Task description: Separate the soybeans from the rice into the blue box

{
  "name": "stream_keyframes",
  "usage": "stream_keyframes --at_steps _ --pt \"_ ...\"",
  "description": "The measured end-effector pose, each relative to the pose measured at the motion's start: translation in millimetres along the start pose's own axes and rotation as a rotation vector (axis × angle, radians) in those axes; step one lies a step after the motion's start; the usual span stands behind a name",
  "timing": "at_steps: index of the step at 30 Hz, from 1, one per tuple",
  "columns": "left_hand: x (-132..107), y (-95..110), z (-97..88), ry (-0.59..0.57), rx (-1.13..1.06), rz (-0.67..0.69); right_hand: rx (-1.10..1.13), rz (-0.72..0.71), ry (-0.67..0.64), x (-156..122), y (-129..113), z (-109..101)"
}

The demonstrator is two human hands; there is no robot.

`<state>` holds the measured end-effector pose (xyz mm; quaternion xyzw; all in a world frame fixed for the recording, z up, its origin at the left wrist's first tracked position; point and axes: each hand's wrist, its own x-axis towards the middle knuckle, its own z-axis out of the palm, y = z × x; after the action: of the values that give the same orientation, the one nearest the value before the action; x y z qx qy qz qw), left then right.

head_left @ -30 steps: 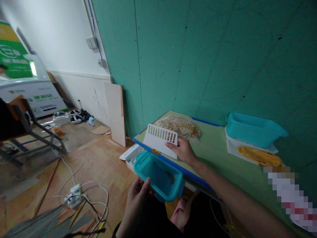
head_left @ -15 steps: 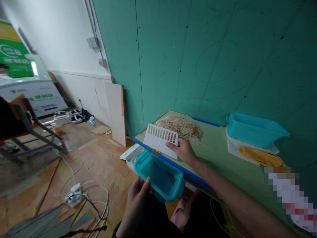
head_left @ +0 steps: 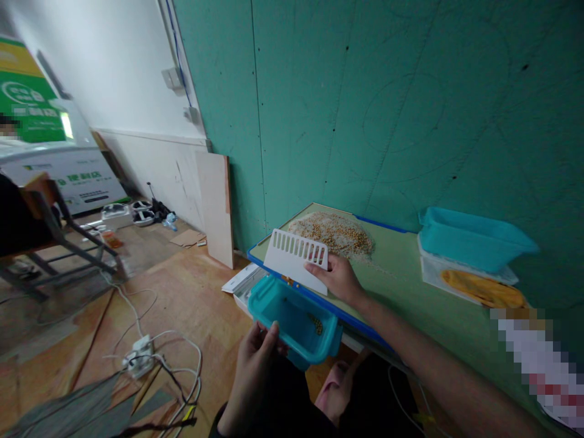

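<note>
At the centre of the frame, the right hand [head_left: 342, 278] grips a white slotted scraper [head_left: 289, 258] by its right end, thumb on top, its slots toward the pile of mixed grains [head_left: 335, 236] on the green table [head_left: 396, 258]. Just below centre, the left hand [head_left: 258, 353] holds the near rim of a turquoise tub [head_left: 274, 310], thumb over the edge, below the table's blue edging. A small clump of yellowish grains [head_left: 316, 324] lies toward the tub's right end; they look like beans, though the dim view leaves that unsure. A few more sit at the table's edge, near the scraper. At right, tub number 2 [head_left: 474, 240] and a yellow bundle [head_left: 483, 289] rest on a white tray [head_left: 431, 269].
</note>
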<state>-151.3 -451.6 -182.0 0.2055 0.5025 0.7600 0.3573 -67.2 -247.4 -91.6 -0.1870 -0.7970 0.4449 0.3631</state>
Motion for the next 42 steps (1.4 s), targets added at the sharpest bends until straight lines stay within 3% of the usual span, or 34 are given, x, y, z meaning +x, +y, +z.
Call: stream_keyframes --at_steps 9,18,24,27,31,42 --pt "1.4 6.8 5.8 0.035 -0.015 0.003 -0.004 -0.025 0.004 -0.7 3.0 0.0" --pt "0.3 8.8 5.9 0.046 0.007 0.015 -0.041 0.032 0.1 -2.7 11.6 -2.6" --pt "-1.0 8.9 6.2 0.043 0.009 -0.011 -0.037 0.106 0.214 8.9 15.3 -24.8" --pt "-2.5 2.8 5.6 0.023 -0.011 -0.012 0.036 0.127 0.306 19.3 24.7 -41.0" --pt "-6.3 -7.5 5.4 -0.017 -0.051 -0.031 -0.046 0.118 0.389 29.6 36.6 -54.9" --pt "-12.2 -9.8 10.7 -0.035 -0.003 -0.06 -0.031 0.122 0.315 34.7 53.4 -43.9"
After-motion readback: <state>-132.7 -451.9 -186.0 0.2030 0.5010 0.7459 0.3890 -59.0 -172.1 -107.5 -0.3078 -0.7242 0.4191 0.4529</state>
